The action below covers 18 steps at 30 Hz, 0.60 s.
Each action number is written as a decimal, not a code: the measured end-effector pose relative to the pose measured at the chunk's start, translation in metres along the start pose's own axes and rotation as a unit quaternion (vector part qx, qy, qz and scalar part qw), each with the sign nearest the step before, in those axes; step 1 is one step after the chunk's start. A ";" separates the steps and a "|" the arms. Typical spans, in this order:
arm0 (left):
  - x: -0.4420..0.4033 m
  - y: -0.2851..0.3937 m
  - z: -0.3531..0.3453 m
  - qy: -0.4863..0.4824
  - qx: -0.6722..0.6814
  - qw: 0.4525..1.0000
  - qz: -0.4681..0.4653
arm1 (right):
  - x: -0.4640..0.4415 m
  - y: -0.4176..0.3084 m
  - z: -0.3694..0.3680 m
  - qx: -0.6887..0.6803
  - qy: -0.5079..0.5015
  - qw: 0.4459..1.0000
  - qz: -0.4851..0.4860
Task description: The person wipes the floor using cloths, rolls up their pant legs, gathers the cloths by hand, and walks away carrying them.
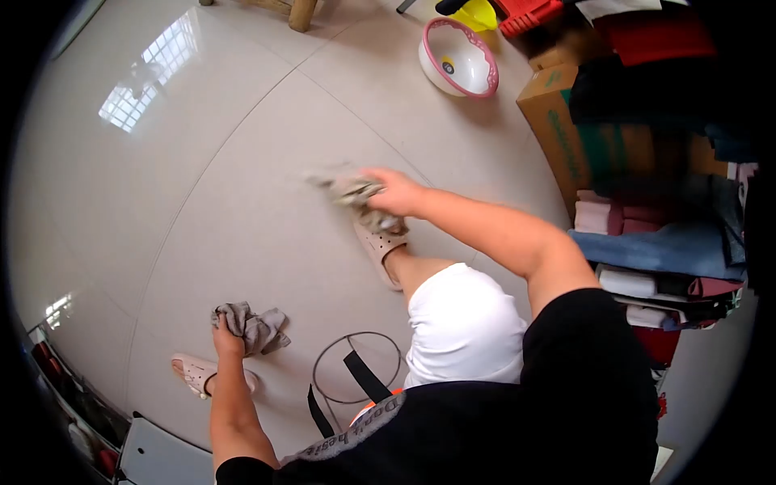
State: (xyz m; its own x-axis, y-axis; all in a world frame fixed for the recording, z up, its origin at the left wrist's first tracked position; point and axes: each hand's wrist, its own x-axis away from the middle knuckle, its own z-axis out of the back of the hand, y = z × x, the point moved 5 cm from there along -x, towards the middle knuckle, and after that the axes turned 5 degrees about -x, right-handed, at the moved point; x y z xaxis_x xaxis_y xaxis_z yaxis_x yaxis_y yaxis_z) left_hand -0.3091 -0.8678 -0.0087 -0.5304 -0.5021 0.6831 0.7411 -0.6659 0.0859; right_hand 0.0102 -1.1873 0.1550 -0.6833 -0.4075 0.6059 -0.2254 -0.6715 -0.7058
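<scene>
My left hand (229, 341) is closed on a crumpled grey-beige cloth (260, 330), which hangs out to its right above the floor near my left clog (194, 373). Further forward, my right hand (394, 194) grips another grey-beige cloth (354, 191). That cloth is smeared by motion at its far end, and its lower folds hang over the front of my right clog (377, 252). Some of the fingers of both hands are hidden by the fabric.
A white basin (440, 71) with a pink rim stands at the back, beside a yellow scoop (477, 14). Cardboard boxes (558, 121) and folded clothes (663, 249) are stacked along the right. Between my feet is a round wire frame (314, 365) on the tiled floor (242, 202).
</scene>
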 end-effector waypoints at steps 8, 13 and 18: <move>0.011 0.039 0.042 0.024 0.282 0.956 -0.076 | 0.081 0.261 0.109 -0.459 0.431 0.761 -0.158; -0.012 0.119 0.048 0.021 0.243 0.966 -0.086 | 0.124 0.342 0.146 -0.502 0.553 0.636 -0.193; -0.026 0.162 0.030 -0.076 0.011 0.997 0.001 | 0.080 0.411 0.114 -0.545 0.511 0.612 -0.257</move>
State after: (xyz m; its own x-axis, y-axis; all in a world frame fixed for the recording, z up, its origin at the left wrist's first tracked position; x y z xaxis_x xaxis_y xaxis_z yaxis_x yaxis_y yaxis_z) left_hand -0.1631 -0.9464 0.0094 -0.4615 -0.4137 0.7848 0.7523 -0.6513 0.0992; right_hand -0.0579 -1.5660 -0.0447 -0.2786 0.6597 0.6980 -0.5425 0.4916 -0.6812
